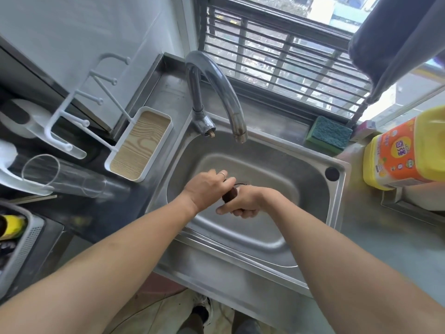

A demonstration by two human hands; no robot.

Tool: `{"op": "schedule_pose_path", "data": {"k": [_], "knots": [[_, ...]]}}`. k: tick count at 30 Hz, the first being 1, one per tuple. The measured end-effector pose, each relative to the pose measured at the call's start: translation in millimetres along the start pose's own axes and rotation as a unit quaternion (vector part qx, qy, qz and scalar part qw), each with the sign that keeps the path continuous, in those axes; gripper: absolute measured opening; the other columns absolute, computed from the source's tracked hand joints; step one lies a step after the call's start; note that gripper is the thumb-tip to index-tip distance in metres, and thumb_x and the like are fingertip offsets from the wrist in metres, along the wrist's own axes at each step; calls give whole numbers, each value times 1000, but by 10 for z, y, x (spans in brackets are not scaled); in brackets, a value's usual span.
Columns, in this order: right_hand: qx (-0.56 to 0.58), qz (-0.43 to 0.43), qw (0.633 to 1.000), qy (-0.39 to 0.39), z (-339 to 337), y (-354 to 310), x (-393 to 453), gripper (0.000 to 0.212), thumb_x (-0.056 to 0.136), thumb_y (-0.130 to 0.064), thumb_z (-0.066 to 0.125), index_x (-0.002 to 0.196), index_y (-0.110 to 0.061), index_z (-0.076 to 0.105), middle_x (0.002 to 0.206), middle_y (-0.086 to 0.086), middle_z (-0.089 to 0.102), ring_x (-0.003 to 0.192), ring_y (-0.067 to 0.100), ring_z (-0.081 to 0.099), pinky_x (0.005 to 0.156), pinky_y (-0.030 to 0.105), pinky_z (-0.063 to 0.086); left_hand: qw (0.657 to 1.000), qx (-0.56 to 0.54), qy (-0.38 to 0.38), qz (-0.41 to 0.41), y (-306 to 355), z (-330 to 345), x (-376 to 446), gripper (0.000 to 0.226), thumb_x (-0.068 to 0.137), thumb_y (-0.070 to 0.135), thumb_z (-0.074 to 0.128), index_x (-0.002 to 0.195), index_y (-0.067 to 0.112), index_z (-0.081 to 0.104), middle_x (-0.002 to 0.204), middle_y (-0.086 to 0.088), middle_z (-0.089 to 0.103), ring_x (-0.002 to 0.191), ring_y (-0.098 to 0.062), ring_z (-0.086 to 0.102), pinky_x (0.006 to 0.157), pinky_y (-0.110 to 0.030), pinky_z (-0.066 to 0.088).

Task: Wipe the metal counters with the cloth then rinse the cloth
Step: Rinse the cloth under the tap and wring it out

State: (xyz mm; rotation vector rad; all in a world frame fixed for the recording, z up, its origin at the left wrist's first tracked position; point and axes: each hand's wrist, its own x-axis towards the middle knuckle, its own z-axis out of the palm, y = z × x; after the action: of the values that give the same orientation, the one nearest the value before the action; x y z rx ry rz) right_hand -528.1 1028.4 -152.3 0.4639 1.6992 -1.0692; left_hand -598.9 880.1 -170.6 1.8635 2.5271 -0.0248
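A small dark brown cloth [230, 195], twisted into a tight roll, is held over the middle of the steel sink [310, 179]. My left hand [207, 188] grips its upper end and my right hand [245, 201] grips its lower end, so only a short piece shows between them. The curved chrome tap [222, 90] arches above the basin and no water runs from its spout. The metal counter [385, 242] lies to the right of the sink.
A yellow detergent jug [407, 150] stands on the right counter, a green sponge [328, 133] on the window ledge. Left of the sink are a white wood-grain tray [140, 145], a white rack [79, 112], a clear glass [60, 177] lying down and a grey basket [21, 242].
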Motion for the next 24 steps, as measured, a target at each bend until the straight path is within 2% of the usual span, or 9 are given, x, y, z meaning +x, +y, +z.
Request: {"op": "schedule_pose_path", "data": {"k": [2, 4, 6, 8, 10, 16, 20, 22, 24], "knots": [[-117, 16, 986, 121, 13, -43, 28, 47, 67, -61, 78, 78, -19, 57, 71, -2, 63, 63, 20, 58, 57, 26, 44, 989, -7, -127, -79, 81, -149, 61, 11, 87, 6, 58, 95, 11, 61, 89, -10, 68, 73, -33, 70, 53, -32, 41], [-213, 11, 952, 217, 46, -64, 37, 36, 74, -53, 73, 86, -22, 59, 89, 1, 68, 81, 25, 62, 69, 29, 48, 967, -27, -217, -135, 149, -210, 124, 19, 94, 10, 51, 107, 12, 64, 104, -10, 70, 94, -35, 70, 65, -35, 42], [-273, 0, 916, 293, 86, -54, 29, 24, 82, -43, 64, 91, -21, 61, 99, 7, 69, 89, 30, 65, 71, 31, 47, 955, -68, -225, -182, 177, -224, 168, 19, 91, 14, 53, 103, 13, 67, 103, -11, 70, 96, -35, 69, 66, -36, 42], [-314, -17, 885, 342, 100, -27, 28, 20, 84, -37, 61, 91, -19, 64, 99, 9, 70, 90, 33, 68, 67, 31, 44, 945, -115, -221, -211, 179, -221, 186, 13, 86, 21, 59, 95, 15, 67, 98, -11, 70, 92, -35, 69, 65, -35, 43], [-351, -35, 861, 367, 100, -14, 21, 18, 82, -33, 61, 90, -17, 66, 96, 10, 70, 88, 35, 68, 65, 31, 42, 930, -172, -225, -234, 166, -213, 180, 8, 83, 27, 61, 84, 19, 61, 92, -10, 70, 86, -34, 69, 63, -33, 43], [-431, -76, 803, 405, -1, 56, -3, 17, 84, -27, 58, 90, -16, 70, 95, 10, 72, 88, 36, 69, 64, 32, 38, 869, -323, -201, -317, 232, -200, 177, 20, 79, 27, 61, 64, 16, 53, 65, -4, 58, 62, -32, 57, 55, -31, 41], [-443, -80, 795, 406, 35, 153, -6, 20, 87, -28, 55, 93, -16, 70, 95, 9, 73, 89, 35, 70, 65, 32, 37, 816, -425, -272, -281, 194, -235, 219, 26, 79, 26, 63, 58, 12, 54, 59, -4, 58, 55, -26, 51, 48, -26, 37], [-420, -66, 805, 413, 89, 208, 34, 19, 87, -27, 55, 95, -16, 68, 96, 8, 73, 90, 35, 69, 66, 33, 39, 835, -408, -291, -228, 121, -189, 196, 22, 78, 24, 65, 61, 14, 54, 63, -7, 58, 62, -27, 53, 50, -26, 37], [-375, -65, 826, 416, 103, 276, 105, 17, 85, -27, 58, 97, -17, 64, 98, 7, 71, 93, 35, 67, 68, 35, 44, 877, -352, -270, -182, 32, -88, 136, 12, 81, 22, 65, 79, 16, 55, 80, -9, 62, 79, -30, 59, 62, -29, 40]]}}
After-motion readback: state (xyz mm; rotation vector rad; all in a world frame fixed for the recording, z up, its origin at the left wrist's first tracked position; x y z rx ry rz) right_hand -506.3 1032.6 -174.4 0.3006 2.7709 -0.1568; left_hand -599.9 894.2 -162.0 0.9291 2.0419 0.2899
